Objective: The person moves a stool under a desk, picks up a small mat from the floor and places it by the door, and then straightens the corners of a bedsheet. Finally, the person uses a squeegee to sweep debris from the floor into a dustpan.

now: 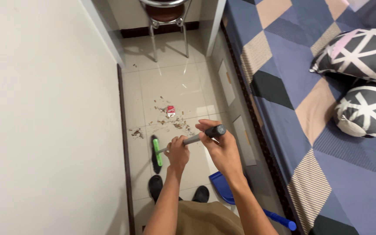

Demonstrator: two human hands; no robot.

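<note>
Left hand [177, 152]: fingers closed around the lower grey metal broom handle [192, 139].
Right hand [223, 146]: fingers wrapped shut on the handle's black top grip.
Broom head [156, 153]: green and black, on the pale tiled floor [175, 82], just short of scattered brown crumbs [177, 123] and a small red wrapper [170, 111].
Blue plastic dustpan [223, 186]: behind, beside black shoes [155, 186].

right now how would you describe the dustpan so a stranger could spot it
Find the tiled floor strip between the wall and the bed. Near the person's shoes, under the right hand, lies the dustpan. It is the only blue thing on the floor.
</note>
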